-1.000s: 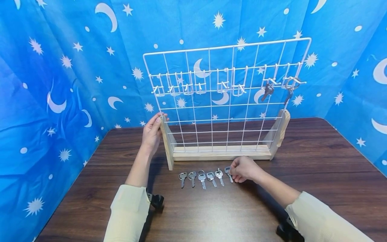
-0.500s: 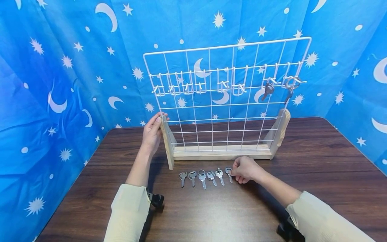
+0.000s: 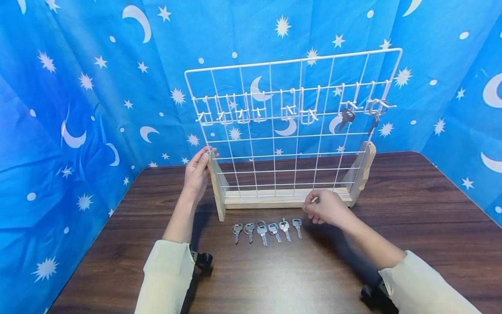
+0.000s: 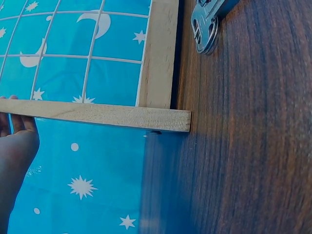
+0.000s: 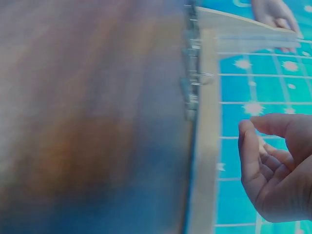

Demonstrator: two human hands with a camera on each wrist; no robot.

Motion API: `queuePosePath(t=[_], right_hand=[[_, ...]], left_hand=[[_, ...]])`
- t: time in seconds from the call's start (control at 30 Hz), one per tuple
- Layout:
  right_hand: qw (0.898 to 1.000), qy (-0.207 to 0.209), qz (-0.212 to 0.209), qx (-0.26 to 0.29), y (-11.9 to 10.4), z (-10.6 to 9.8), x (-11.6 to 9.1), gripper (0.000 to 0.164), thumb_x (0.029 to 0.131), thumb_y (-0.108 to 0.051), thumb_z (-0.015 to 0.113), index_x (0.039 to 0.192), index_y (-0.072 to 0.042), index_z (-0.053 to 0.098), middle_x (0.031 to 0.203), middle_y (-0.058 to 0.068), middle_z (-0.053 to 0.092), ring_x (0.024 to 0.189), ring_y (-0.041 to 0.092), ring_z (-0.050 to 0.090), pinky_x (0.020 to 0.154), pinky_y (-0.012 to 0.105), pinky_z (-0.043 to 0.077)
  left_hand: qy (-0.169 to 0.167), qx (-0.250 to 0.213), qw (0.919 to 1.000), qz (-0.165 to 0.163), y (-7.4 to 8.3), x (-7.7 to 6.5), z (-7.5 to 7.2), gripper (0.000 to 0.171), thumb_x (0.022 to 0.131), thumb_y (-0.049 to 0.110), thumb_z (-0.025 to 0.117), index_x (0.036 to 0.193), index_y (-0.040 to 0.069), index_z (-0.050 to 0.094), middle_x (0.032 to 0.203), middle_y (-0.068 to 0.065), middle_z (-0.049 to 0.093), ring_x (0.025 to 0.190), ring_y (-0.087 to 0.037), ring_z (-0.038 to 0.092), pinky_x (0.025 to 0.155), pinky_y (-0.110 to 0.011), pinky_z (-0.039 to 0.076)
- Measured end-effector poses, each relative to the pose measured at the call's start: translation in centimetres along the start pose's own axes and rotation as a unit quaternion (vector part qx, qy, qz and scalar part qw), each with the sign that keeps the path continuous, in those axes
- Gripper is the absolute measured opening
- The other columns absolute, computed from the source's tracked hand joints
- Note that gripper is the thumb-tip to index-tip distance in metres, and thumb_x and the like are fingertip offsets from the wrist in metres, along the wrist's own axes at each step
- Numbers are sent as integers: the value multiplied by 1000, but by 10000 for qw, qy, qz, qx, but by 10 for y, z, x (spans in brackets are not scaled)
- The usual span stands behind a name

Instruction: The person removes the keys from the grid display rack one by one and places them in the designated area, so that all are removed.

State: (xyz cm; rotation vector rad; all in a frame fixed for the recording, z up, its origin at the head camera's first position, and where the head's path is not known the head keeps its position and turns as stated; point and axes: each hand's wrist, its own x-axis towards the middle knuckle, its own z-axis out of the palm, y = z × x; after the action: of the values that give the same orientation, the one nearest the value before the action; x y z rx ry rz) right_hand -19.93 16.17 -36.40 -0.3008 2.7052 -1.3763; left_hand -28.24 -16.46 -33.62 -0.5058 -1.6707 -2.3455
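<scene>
The backdrop [image 3: 78, 26] is bright blue, printed with white crescent moons, starbursts and dots. My desk [image 3: 400, 200] is dark brown with streaked wood grain. The wire grid [image 3: 297, 137] and its hooks [image 3: 288, 112] are white; the stand [image 3: 270, 201] is pale wood. The keys in the near row [image 3: 262, 228] are silver; the hanging keys [image 3: 347, 117], far right, appear darker grey. My left sleeve [image 3: 166, 270] and right sleeve [image 3: 427, 283] are pale cream.

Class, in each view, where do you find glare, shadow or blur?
Head view: pale glare on the table, dark shadow beside the right forearm; left wrist view: grain fairly clear on the wooden rack; right wrist view: table smeared by blur, keys soft, right hand sharper.
</scene>
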Motion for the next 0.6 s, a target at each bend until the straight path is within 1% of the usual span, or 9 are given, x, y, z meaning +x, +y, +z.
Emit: queuePosePath(t=[0.03,0.1,0.17,0.23,0.27,0.33,0.43,0.53,0.6], right_hand=[[9999,90,-58,64,-3,-4,-1,8,85,-5,60,82,2,57,58,8,60,47,16,58,46,32,53],[9995,246,-121,182,-8,-12,-2,9,86,-5,59,86,4,57,60,10,61,49,17,59,48,34,54],[9986,415,-182,254,-13,-21,-3,12,87,-6,59,90,5,57,62,11,62,52,18,60,49,35,54],[9970,671,-282,253,-17,-30,-5,14,88,-7,59,92,6,57,65,12,63,54,18,61,51,32,54],[9957,832,-336,226,-19,-34,-6,15,89,-8,60,92,6,58,66,12,63,55,18,61,51,30,54],[9908,1241,-523,130,-25,-42,-7,16,89,-11,60,92,5,59,67,10,64,55,17,61,52,26,53],[9778,1916,-849,-34,-32,-52,-9,16,89,-15,61,90,2,61,70,10,65,58,15,62,51,20,50],[9589,2600,-1132,-28,-39,-59,-8,15,89,-16,62,90,0,63,70,8,66,59,11,61,51,17,47],[9455,3010,-1239,55,-43,-62,-8,16,88,-16,63,90,-1,64,71,7,66,60,8,61,52,15,45]], left_hand=[[-1,4,10000,1,0,0,0,42,97,18,49,129,-8,43,131,-28,43,111,-20,53,100,-33,38],[2,2,10000,0,-1,0,0,38,97,19,49,127,-5,47,131,-29,43,114,-24,52,100,-33,38],[1,7,10000,6,-1,0,0,38,97,19,50,126,-4,47,130,-27,45,116,-27,50,100,-33,39],[-15,26,10000,13,-1,0,0,41,97,20,50,128,-6,45,127,-23,49,119,-31,47,100,-33,39],[-16,26,10000,14,-1,0,0,39,97,20,50,127,-5,46,126,-21,51,120,-33,45,100,-33,39],[-17,4,10000,25,-1,-1,0,41,96,20,51,128,-6,45,127,-22,50,120,-33,46,100,-33,38],[-18,7,10000,24,0,-1,1,39,97,20,50,127,-4,46,130,-27,45,117,-28,49,101,-33,38],[-24,8,10000,28,1,-1,1,41,97,20,50,128,-5,45,133,-32,38,114,-23,52,101,-32,37],[-28,3,10000,29,1,-1,1,43,97,20,50,129,-8,42,133,-32,38,113,-21,52,101,-33,37]])
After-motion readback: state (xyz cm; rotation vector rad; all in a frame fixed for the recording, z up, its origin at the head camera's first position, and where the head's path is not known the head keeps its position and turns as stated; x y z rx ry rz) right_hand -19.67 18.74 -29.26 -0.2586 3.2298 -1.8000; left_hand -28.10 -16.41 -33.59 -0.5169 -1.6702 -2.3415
